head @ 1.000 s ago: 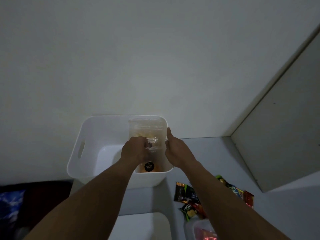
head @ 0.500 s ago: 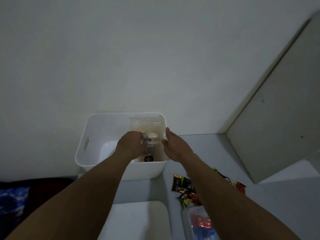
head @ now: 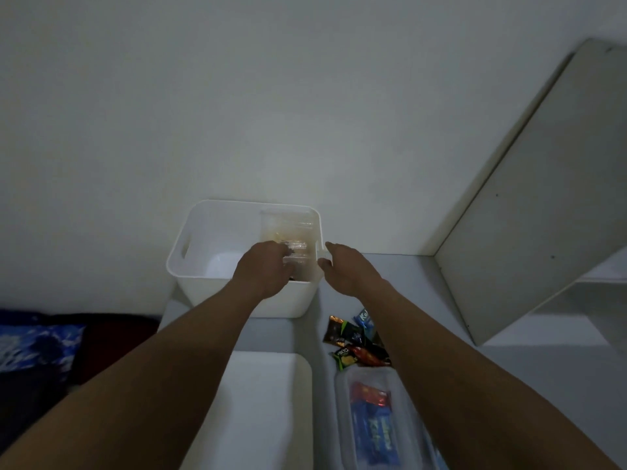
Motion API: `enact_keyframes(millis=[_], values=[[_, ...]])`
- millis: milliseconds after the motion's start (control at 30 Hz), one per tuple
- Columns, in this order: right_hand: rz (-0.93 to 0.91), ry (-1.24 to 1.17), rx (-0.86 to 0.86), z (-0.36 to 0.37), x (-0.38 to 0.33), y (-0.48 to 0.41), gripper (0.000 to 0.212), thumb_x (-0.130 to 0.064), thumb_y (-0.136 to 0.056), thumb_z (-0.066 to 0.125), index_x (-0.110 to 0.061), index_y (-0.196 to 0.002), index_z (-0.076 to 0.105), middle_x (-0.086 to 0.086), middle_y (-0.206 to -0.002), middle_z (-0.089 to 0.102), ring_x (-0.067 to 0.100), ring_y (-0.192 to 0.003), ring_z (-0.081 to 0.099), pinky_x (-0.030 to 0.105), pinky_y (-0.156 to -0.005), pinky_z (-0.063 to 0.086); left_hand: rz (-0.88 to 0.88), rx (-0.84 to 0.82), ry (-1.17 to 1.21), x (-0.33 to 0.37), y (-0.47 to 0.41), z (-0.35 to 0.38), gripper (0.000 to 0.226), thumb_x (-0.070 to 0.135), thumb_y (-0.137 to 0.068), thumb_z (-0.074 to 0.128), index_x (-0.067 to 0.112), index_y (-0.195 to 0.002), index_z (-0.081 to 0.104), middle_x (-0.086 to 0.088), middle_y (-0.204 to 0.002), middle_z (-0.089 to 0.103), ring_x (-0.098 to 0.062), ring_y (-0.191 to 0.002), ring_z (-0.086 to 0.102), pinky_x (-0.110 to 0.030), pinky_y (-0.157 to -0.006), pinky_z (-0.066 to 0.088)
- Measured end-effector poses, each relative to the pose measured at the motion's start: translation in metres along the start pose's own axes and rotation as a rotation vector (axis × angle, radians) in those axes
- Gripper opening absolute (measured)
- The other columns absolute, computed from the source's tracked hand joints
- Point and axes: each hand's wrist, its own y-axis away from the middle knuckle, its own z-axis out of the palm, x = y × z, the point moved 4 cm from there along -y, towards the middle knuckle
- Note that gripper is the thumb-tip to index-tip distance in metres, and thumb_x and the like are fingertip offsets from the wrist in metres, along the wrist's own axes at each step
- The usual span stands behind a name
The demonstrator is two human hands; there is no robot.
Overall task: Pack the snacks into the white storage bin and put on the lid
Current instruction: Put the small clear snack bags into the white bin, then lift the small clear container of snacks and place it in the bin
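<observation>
The white storage bin [head: 203, 232] stands against the wall on a grey-white table. A clear plastic snack bag [head: 288, 228] with yellowish contents leans inside its right end. My left hand [head: 263, 269] reaches into the bin and grips the bag's lower part. Just outside the bin's right rim, my right hand [head: 346, 266] hovers with fingers apart and holds nothing. The white lid [head: 268, 401] lies flat in front of the bin. Several loose snack packets [head: 353, 340] lie to the right of the lid.
A clear plastic box [head: 373, 422] with blue and red packs inside sits near the front right. A white shelf unit [head: 529, 205] stands at the right. Dark blue fabric [head: 37, 347] lies beyond the table's left edge.
The bag has sunk deeper into the bin. My right hand has let go of it and moved right, outside the rim. The view has tilted, showing more of the lid and clear box.
</observation>
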Motion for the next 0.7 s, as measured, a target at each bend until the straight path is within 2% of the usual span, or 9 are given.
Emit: enact_keyframes(millis=[167,333,500,567,633,700], values=[[-0.052,-0.015,-0.003,-0.001,0.009,0.037,0.052,-0.033,-0.104,0.040,-0.006,-0.148,0.035,0.013,-0.152,0.040,0.027,-0.140,0.036,0.036,-0.112,0.031,-0.012,0.029,0.037,0.025,0.040,0.003,0.028,0.033,-0.089,0.062,0.013,-0.105,0.072,-0.006,-0.110,0.071,-0.027,-0.104,0.064,-0.037,-0.086,0.052],[-0.023,-0.018,-0.016,0.008,0.039,0.078,0.060,-0.039,-0.104,0.038,-0.011,-0.155,0.023,0.008,-0.160,0.027,0.023,-0.148,0.025,0.036,-0.118,0.021,-0.040,0.007,0.071,0.052,0.078,0.029,0.041,0.043,-0.091,0.061,0.016,-0.122,0.063,-0.004,-0.125,0.064,-0.024,-0.115,0.058,-0.037,-0.096,0.048],[0.015,-0.046,-0.033,0.025,0.077,0.122,0.060,-0.036,-0.103,0.041,-0.007,-0.153,0.027,0.012,-0.158,0.032,0.026,-0.145,0.029,0.035,-0.117,0.024,-0.068,-0.093,0.097,0.073,0.118,0.077,0.046,0.043,-0.093,0.059,0.014,-0.129,0.060,-0.006,-0.128,0.062,-0.023,-0.118,0.056,-0.034,-0.099,0.045],[0.055,-0.070,-0.031,0.035,0.092,0.138,0.052,-0.033,-0.102,0.044,-0.003,-0.144,0.040,0.017,-0.148,0.045,0.030,-0.136,0.042,0.036,-0.108,0.035,-0.083,-0.130,0.100,0.077,0.134,0.096,0.043,0.040,-0.092,0.061,0.013,-0.125,0.062,-0.009,-0.124,0.064,-0.025,-0.115,0.057,-0.035,-0.097,0.046],[0.101,-0.098,-0.040,0.048,0.106,0.151,0.036,-0.031,-0.100,0.047,-0.004,-0.123,0.054,0.018,-0.126,0.060,0.033,-0.115,0.056,0.036,-0.090,0.045,-0.105,-0.160,0.100,0.078,0.148,0.112,0.041,0.038,-0.091,0.062,0.011,-0.123,0.064,-0.011,-0.122,0.065,-0.026,-0.114,0.058,-0.033,-0.095,0.046],[0.113,-0.111,-0.053,0.062,0.117,0.164,0.033,-0.031,-0.096,0.051,-0.008,-0.119,0.055,0.014,-0.119,0.062,0.031,-0.109,0.059,0.036,-0.087,0.049,-0.145,-0.203,0.105,0.078,0.161,0.127,0.045,0.037,-0.091,0.062,0.012,-0.128,0.061,-0.011,-0.125,0.063,-0.026,-0.117,0.057,-0.032,-0.098,0.044]])
